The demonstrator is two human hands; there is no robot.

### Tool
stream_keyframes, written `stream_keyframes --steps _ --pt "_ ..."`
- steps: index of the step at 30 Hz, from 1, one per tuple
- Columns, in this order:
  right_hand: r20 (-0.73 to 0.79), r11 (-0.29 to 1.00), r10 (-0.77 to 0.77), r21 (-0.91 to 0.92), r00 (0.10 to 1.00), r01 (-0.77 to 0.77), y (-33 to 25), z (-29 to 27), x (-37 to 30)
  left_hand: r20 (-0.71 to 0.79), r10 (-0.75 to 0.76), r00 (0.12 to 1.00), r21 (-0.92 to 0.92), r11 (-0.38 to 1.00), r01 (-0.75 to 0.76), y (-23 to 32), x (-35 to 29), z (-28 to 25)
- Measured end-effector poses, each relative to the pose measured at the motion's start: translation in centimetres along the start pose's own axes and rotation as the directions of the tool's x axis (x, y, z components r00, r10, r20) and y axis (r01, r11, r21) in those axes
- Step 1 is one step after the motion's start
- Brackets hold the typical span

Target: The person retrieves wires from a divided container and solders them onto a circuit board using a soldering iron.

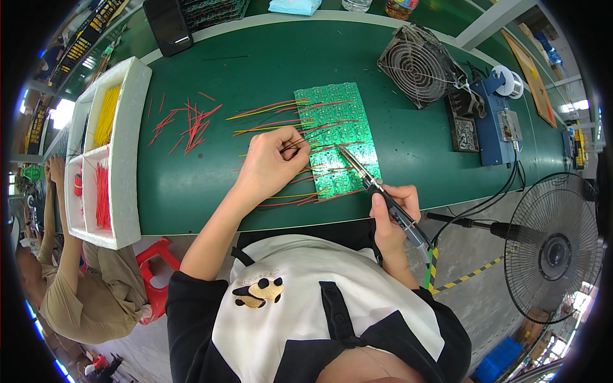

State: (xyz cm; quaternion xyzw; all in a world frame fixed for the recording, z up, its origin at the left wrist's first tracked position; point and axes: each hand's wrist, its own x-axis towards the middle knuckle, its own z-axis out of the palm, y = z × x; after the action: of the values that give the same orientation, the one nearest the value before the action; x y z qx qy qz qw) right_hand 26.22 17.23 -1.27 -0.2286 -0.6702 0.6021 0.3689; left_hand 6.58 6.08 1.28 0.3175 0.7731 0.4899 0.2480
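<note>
A green circuit board panel [347,131] lies on the table, with red, yellow and dark wires sticking out over its left edge. My right hand [393,210] is closed round a soldering iron [399,216], whose tip points at the middle of the panel. Over the panel's left edge, my left hand [274,159] is pinched, with thin wires at its fingertips. Which wire it holds is partly hidden by the fingers. Loose red wires [191,127] lie scattered to the left of the panel.
A white foam box [128,159] holds yellow wires [107,118] and red wires [102,198]. At the right stand a small caged fan [418,67], a blue soldering station [491,121] with a solder spool [509,83], and a floor fan [554,249]. A phone [167,27] lies far left; another person [89,287] sits left.
</note>
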Motion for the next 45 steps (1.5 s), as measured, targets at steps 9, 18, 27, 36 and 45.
stream_keyframes --steps 9,18,27,36,45 --pt "0.007 1.000 0.003 -0.027 1.000 -0.003 -0.2 0.1 0.1 -0.013 -0.014 1.000 0.024 1.000 0.014 0.4 0.0 0.0" --pt "-0.044 0.995 -0.026 0.090 0.999 0.030 -0.6 -0.5 -0.7 -0.004 -0.002 1.000 0.042 0.999 0.002 0.2 0.0 -0.1" --pt "-0.366 0.977 -0.200 -0.004 0.909 0.213 -1.2 -3.4 3.9 0.007 0.026 1.000 0.030 0.999 -0.026 0.1 0.0 0.0" --pt "-0.366 0.995 -0.091 0.011 0.926 0.102 0.2 -3.9 5.4 -0.072 0.100 0.992 -0.079 0.991 -0.106 -0.9 -0.5 -0.3" --pt "-0.341 0.992 -0.127 -0.025 0.932 0.126 0.4 -3.8 5.1 -0.242 0.392 0.888 0.315 0.897 -0.310 1.9 -6.2 -0.5"
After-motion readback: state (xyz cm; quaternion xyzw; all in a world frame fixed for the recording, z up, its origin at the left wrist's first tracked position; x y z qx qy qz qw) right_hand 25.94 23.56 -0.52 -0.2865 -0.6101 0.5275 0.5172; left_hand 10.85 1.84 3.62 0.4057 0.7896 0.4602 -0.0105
